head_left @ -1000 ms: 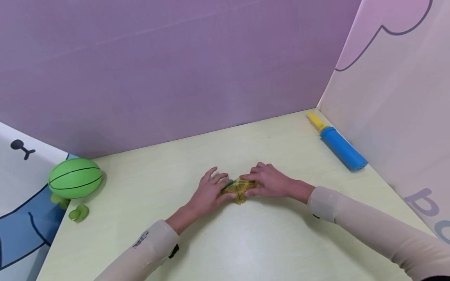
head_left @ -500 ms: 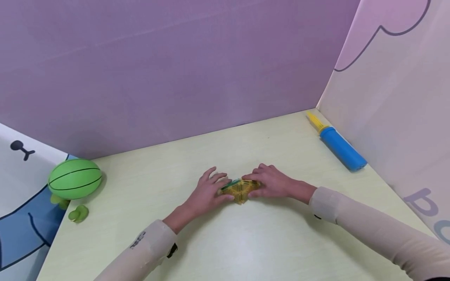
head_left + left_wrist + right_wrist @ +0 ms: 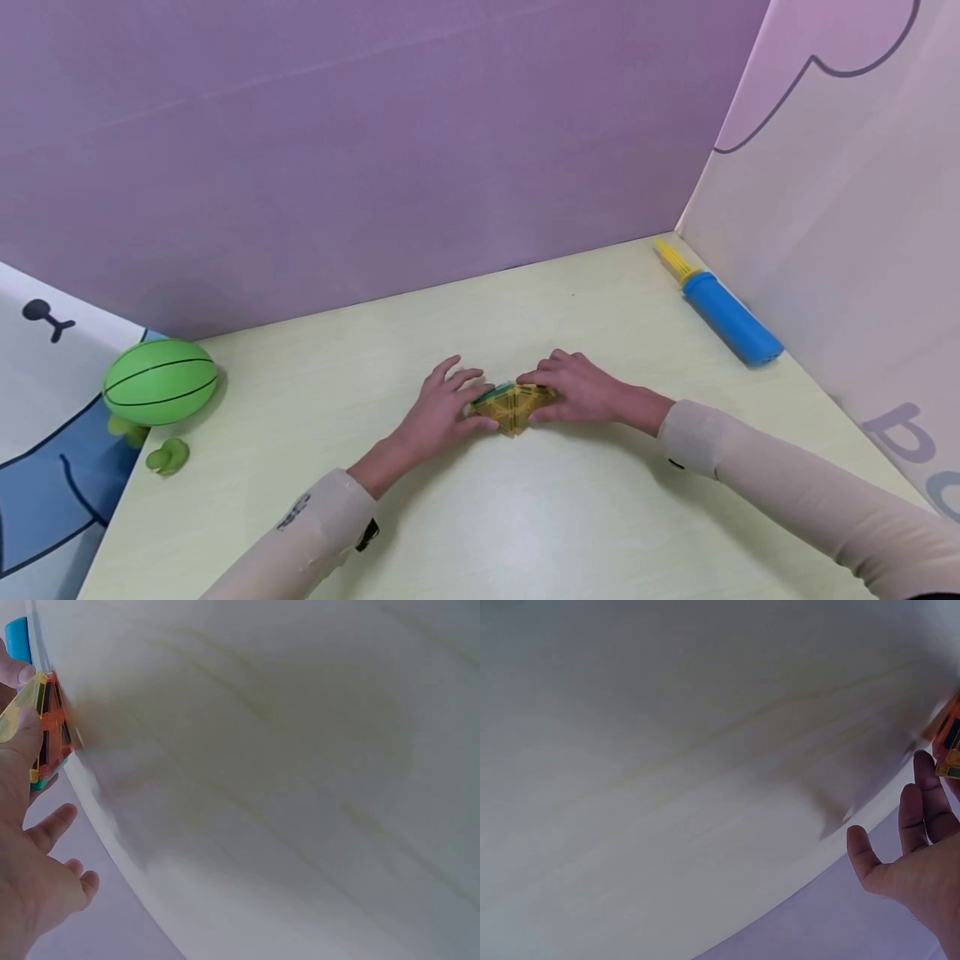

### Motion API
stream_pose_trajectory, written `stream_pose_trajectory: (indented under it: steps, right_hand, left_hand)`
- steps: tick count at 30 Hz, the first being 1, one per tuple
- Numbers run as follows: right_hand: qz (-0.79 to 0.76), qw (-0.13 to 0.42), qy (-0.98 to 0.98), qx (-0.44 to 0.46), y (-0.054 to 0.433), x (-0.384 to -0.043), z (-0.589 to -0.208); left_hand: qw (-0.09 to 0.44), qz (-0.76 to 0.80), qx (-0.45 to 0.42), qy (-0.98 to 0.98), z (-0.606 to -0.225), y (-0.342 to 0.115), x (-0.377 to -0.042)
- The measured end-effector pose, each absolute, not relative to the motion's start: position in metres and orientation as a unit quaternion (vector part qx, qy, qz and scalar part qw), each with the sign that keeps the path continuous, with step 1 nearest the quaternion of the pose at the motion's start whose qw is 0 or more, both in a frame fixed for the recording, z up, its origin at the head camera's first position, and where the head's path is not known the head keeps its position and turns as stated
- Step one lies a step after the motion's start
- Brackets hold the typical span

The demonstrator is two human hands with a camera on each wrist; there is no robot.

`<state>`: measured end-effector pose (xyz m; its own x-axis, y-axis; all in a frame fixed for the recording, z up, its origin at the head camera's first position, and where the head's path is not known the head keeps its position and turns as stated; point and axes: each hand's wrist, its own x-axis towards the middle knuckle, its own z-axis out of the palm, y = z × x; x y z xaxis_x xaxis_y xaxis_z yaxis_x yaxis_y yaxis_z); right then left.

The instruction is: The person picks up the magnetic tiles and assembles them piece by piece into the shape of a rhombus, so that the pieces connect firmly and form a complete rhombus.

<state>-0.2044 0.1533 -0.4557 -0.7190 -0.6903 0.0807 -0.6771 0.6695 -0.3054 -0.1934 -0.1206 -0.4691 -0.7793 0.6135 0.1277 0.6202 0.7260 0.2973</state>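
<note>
A small shape of see-through magnetic tiles point(image 3: 513, 410) sits mid-table between both hands, with yellow triangular faces toward the head camera and a green edge behind. My left hand point(image 3: 441, 417) holds its left end between thumb and index finger, the other fingers spread away. At the opposite end, the right hand point(image 3: 576, 388) grips it with thumb and fingers. An orange side of the tiles point(image 3: 57, 739) shows beyond the thumb in the left wrist view. In the right wrist view only a corner of the tiles point(image 3: 950, 746) appears, by the fingertips.
On the pale table point(image 3: 450, 525), a green striped balloon point(image 3: 161, 381) and a small green duck-like toy point(image 3: 168, 456) lie at the left edge. A blue hand pump point(image 3: 731, 317) with a yellow nozzle lies at the back right. Purple and printed walls enclose the table.
Both hands have shifted slightly apart along the tiles, so more of the yellow faces shows. Over the last half second almost nothing has moved.
</note>
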Motion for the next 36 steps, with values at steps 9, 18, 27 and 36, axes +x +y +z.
stream_pose_trajectory:
  steps: [9, 18, 27, 36]
  right_hand:
    - [-0.166, 0.008, 0.915, -0.368, 0.1538, -0.2029, -0.4561]
    - [-0.168, 0.017, 0.917, -0.362, 0.1565, -0.2027, -0.4572]
    - [-0.192, 0.024, 0.911, -0.364, 0.1554, -0.2050, -0.4562]
    - [-0.194, 0.012, 0.919, -0.343, 0.1511, -0.2096, -0.4528]
  left_hand:
    - [0.010, -0.177, -0.327, -0.928, -0.4636, -0.1239, -0.1935]
    - [0.021, -0.171, -0.315, -0.933, -0.4646, -0.1275, -0.1950]
    - [0.056, -0.158, -0.336, -0.927, -0.4658, -0.1264, -0.1938]
    - [0.100, -0.129, -0.346, -0.924, -0.4676, -0.1285, -0.1890]
